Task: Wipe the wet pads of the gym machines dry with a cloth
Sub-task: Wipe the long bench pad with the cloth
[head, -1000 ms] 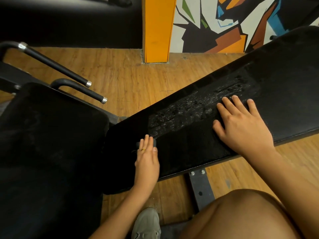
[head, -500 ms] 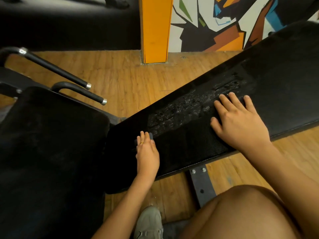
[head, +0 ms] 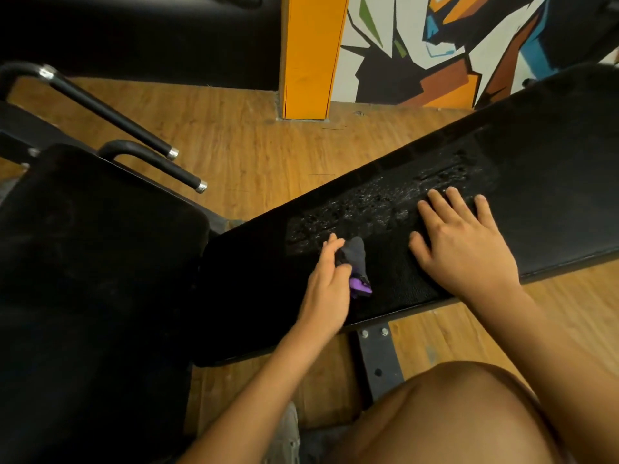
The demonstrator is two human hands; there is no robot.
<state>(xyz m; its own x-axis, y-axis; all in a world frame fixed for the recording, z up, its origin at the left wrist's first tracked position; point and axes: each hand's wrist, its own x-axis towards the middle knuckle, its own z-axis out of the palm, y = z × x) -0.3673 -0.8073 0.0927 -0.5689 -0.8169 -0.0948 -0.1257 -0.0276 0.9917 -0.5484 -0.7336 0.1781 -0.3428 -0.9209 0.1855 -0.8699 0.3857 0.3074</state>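
Pad (head: 552,182) mid-wipe, seemingly: left hand (head: 326,283) grips the bunched cloth (head: 355,257), right hand (head: 465,249) rests flat, open; next, sweep far over droplets (head: 368,202).

We log, by clock face from the frame's middle:
- Long black bench pad (head: 536,182), running from 7 up to 2, with a wet, beaded patch (head: 368,202) near centre.
- Our left hand (head: 326,289), at 6 of that patch, gripping a bunched grey-and-purple cloth (head: 356,266) that touches the pad.
- Our right hand (head: 465,249), at 3, flat on the pad, fingers spread, tips at the patch's edge.
- Second black pad (head: 93,279), at 9.
- Two black handles (head: 110,112), at 10.
- Orange pillar (head: 311,55), at 12.
- Bare knee (head: 452,413), at 5.
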